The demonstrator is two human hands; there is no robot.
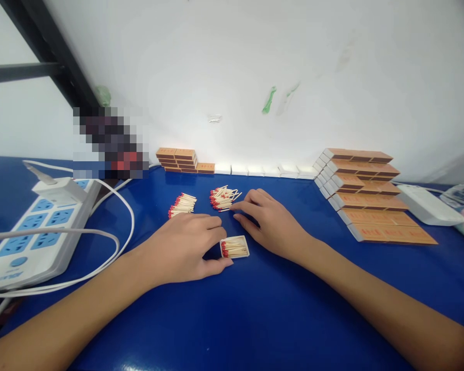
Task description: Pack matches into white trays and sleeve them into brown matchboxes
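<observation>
A small white matchbox tray (248,247) lies on the blue table with red-headed matches (235,249) in it. My left hand (185,245) curls around its left end, the thumb along the near side and the fingers at the far side. Beyond it, my right hand (268,219) reaches to the near right edge of a loose match pile (223,198). Its index fingertip is at the matches; thumb and index are apart, with nothing visible between them. A second match pile (182,204) sits just past my left hand, partly hidden by it.
Stacked matchboxes (367,198) form steps at right. Smaller matchbox stacks (178,158) and a row of white trays (255,170) line the wall. A power strip (46,221) with looping white cables stands at left; a white adapter (429,205) lies far right.
</observation>
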